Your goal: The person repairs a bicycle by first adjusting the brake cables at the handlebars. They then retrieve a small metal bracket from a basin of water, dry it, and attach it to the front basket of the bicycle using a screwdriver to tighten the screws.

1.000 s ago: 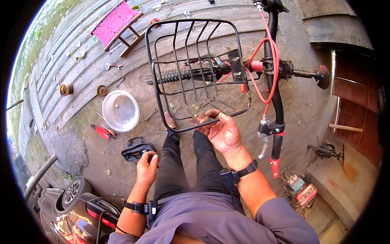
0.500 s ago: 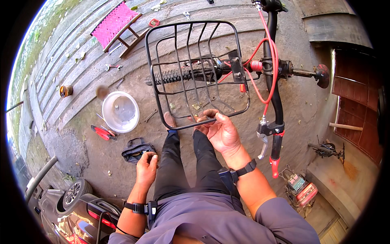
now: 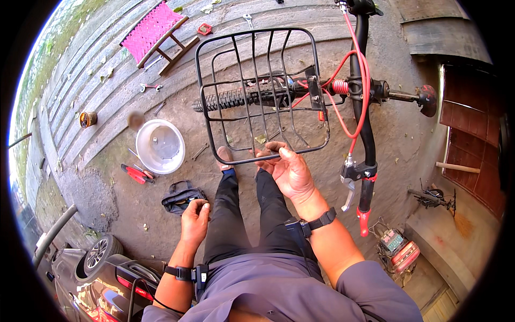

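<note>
Black wire bicycle basket (image 3: 260, 80), its near rim pinched in my right hand (image 3: 292, 174).
Steadying it by that edge seems wise; my left hand (image 3: 195, 220) curls closed, nothing visible inside.

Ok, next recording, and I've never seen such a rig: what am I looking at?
No robot here: a person works bare-handed, seen from above by a head-worn fisheye camera, so straight edges bend. The right hand grips the near rim of a black wire basket, ahead of a black bicycle handlebar. The left hand is half-curled, away from the basket; I can't tell whether it holds anything. On the grey-brown ground are a round white plastic tub and a black cloth bag.
</note>
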`<action>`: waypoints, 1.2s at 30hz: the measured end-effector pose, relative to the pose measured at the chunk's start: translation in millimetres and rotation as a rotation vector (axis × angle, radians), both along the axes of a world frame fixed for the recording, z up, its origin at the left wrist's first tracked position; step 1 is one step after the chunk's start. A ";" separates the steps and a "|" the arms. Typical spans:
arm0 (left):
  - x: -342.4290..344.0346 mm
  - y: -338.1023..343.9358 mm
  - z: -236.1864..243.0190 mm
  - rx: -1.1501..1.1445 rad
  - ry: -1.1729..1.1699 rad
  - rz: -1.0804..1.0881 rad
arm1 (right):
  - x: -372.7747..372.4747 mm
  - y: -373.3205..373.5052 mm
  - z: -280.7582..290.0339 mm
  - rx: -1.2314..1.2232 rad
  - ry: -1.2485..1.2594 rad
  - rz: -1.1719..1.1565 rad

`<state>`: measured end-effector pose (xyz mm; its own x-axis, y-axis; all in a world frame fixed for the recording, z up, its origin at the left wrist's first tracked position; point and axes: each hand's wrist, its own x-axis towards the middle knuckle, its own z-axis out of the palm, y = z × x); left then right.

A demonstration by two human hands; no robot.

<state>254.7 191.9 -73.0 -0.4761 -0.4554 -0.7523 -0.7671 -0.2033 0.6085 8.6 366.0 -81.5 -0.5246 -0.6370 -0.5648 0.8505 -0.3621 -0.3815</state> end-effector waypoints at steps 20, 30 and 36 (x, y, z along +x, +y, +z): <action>-184.8 -32.7 -77.6 0.800 0.573 0.526 | -0.9 5.9 11.2 0.271 0.075 0.047; -219.9 -41.8 -129.1 0.816 0.611 0.438 | -12.5 29.5 0.2 0.499 0.315 0.043; -259.7 -61.9 -114.5 0.757 0.539 0.141 | -31.0 41.2 -6.1 0.504 0.615 0.063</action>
